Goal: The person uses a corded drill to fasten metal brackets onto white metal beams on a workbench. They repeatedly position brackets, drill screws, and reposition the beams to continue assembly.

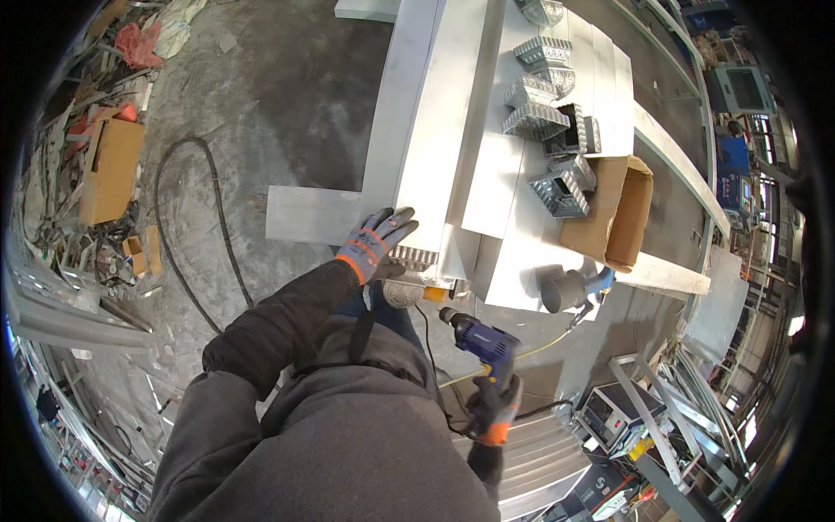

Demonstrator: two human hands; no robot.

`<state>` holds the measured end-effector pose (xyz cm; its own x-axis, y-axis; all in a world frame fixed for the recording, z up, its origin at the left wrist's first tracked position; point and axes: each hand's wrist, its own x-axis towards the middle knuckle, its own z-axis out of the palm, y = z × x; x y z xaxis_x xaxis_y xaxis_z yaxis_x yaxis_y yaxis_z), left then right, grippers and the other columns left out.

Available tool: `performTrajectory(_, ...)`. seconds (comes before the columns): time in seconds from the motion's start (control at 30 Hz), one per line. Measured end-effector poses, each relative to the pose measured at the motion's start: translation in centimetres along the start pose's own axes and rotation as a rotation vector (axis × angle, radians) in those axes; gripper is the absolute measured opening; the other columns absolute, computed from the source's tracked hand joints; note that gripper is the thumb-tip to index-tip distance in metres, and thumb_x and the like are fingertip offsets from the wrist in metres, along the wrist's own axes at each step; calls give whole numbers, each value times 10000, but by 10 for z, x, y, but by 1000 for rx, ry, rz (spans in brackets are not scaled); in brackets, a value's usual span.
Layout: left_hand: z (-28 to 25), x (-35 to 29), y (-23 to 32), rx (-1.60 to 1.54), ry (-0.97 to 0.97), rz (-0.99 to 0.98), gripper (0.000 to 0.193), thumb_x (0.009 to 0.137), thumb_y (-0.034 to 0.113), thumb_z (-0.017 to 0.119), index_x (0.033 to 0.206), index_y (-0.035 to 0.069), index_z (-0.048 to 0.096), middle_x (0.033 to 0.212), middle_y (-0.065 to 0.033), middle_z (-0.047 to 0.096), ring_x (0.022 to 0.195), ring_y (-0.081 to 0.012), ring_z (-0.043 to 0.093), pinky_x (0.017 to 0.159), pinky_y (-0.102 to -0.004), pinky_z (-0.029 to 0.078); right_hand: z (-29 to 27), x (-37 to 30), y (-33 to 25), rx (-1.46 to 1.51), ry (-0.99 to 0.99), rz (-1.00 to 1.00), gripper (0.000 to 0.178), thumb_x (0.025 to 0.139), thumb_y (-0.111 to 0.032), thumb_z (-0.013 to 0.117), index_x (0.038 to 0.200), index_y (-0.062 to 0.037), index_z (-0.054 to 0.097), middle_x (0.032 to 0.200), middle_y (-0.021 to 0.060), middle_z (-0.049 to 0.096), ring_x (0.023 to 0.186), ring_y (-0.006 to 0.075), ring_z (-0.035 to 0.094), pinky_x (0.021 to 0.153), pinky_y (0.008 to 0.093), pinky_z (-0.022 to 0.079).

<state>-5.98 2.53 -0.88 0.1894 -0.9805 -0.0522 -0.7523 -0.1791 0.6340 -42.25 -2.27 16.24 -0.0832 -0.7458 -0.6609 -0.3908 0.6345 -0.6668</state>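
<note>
My left hand (378, 240), in a grey glove with an orange cuff, lies with fingers spread on the near end of a long silver metal beam (432, 165). A ribbed metal end cap (414, 257) sits at that beam end, beside the fingers. Just below it is a rounded, ornate metal piece (400, 293), partly hidden by my clothing. My right hand (496, 407), gloved alike, grips the handle of a blue power drill (487, 342). The drill's chuck points up and left toward the beam end, apart from it. Whether a bit is fitted is too small to tell.
Several ornate metal caps (537, 120) lie on the beams, near an open cardboard box (600, 228). A dark-cupped tool with a blue body (564, 291) stands at the near edge. Black cable (217, 187) loops over the floor. Scrap and cardboard (111, 171) pile up left.
</note>
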Motion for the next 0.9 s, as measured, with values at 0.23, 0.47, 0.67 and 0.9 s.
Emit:
performTrajectory(0.23, -3, -1, -2, -6, -73, -34, 973, 763, 418, 849, 1593, 203, 389, 1680, -41, 320, 1483, -376, 336, 1222, -522, 343, 67, 61, 111, 152, 139, -23, 436, 873, -70, 770, 1153, -90, 435, 793, 81, 610, 513, 196, 617, 420, 322, 450)
performTrajectory(0.47, -7, -1, 0, -40, -44, -29, 1024, 727, 431, 875, 1596, 212, 380, 1684, -33, 307, 1484, -372, 332, 1225, -527, 334, 109, 82, 142, 3, 97, -120, 474, 891, -140, 779, 1227, -39, 460, 878, 83, 631, 725, 190, 650, 651, 342, 550)
performTrajectory(0.67, -7, 1, -3, -86, -56, -36, 1029, 716, 426, 882, 1591, 205, 388, 1682, -49, 308, 1489, -384, 323, 1224, -534, 330, 106, 112, 128, -113, -8, 186, 451, 909, -214, 788, 1254, -97, 522, 971, 96, 674, 760, 243, 682, 622, 389, 557)
performTrajectory(0.9, 5, 2, -7, -119, -28, -62, 1010, 754, 498, 829, 1606, 206, 370, 1692, -61, 285, 1505, -425, 282, 1229, -542, 324, 115, 130, 103, -127, 0, 218, 402, 932, -282, 746, 1241, -115, 551, 1028, 143, 701, 746, 321, 699, 588, 463, 549)
